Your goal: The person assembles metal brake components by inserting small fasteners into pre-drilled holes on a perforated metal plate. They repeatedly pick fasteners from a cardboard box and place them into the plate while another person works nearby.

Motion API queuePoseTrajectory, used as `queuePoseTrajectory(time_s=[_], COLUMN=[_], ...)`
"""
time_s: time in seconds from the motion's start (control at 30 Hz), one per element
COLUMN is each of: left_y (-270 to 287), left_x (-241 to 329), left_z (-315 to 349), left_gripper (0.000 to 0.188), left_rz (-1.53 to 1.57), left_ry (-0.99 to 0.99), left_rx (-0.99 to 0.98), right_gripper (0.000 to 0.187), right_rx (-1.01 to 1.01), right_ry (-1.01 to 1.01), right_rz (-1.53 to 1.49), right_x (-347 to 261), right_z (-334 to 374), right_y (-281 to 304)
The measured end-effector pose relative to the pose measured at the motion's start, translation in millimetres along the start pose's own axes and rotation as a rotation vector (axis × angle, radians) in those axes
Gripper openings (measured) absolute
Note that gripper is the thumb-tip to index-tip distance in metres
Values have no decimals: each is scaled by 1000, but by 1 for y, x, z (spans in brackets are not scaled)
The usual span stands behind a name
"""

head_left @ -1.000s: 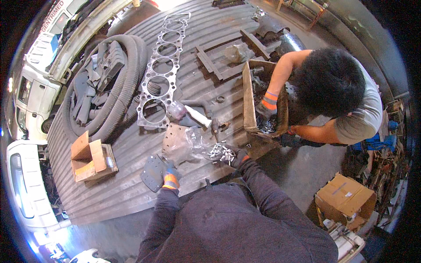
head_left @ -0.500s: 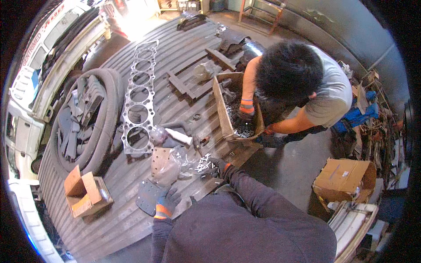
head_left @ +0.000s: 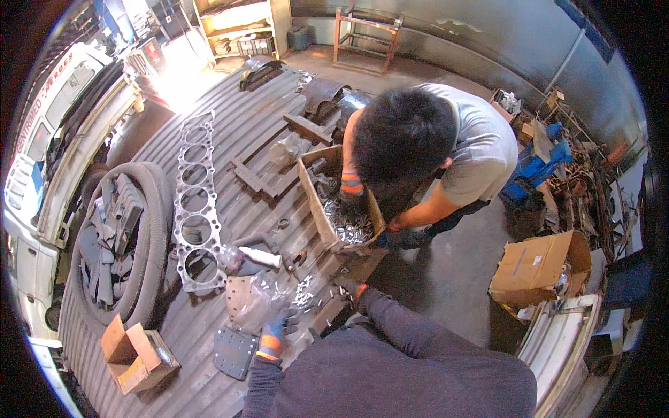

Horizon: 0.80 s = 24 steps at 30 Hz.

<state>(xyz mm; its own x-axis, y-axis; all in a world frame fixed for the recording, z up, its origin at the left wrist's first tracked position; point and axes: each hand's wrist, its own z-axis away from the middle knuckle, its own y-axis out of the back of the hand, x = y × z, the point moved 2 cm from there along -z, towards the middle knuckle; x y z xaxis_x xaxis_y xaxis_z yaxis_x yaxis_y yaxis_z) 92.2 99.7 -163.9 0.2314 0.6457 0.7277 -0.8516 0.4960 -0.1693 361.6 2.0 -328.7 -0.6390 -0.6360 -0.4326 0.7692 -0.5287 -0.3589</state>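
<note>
Gloved left hand, blue with an orange cuff, resting on the ribbed grey metal deck, fingers curled loosely into a crumpled clear plastic bag holding small bright metal parts; grip on the film apparent, though whether pinched tight cannot be told. Just left of and below that hand, a flat dark grey metal plate with rivet holes, lying near but apart. Just beyond the fingers, a rust-brown flat metal plate partly under the bag. Further ahead of the hand, a white plastic bottle lying on its side, and past it a long grey multi-hole gasket stretched along the deck.

Gloved right hand, dark with an orange cuff, set at the deck's edge, mostly hidden by the sleeve; fingers spread or closed cannot be told. Between the two hands, a scatter of small silvery bolts loose on the ribs. Directly ahead of the right hand, a worn brown wooden crate with shiny metal hardware in it, a co-worker's gloved hand reaching inside.

Far left of the left hand, a black rubber tyre filled with dark parts; below it, an open brown cardboard box.
</note>
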Motion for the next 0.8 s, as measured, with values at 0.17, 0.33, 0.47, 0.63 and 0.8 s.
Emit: queuePoseTrajectory(time_s=[0.17,0.33,0.47,0.63,0.8], left_y=[-130,-261,-370,-452,-459], left_x=[45,23,93,144,137], left_z=[-53,-118,-170,-257,-361], left_gripper=[41,41,41,41,41], left_rz=[-359,-969,-1364,-228,-1385], left_ry=[-169,-842,-1177,-244,-685], left_rx=[-239,-435,-383,-374,-181], right_gripper=[24,29,28,28,26], right_rx=[-69,-75,81,203,135], right_ry=[-103,222,482,738,285], right_rz=[-22,70,326,1085,-24], right_x=[-13,-36,-42,44,26], right_z=[82,143,158,161,222], right_y=[84,167,219,275,260])
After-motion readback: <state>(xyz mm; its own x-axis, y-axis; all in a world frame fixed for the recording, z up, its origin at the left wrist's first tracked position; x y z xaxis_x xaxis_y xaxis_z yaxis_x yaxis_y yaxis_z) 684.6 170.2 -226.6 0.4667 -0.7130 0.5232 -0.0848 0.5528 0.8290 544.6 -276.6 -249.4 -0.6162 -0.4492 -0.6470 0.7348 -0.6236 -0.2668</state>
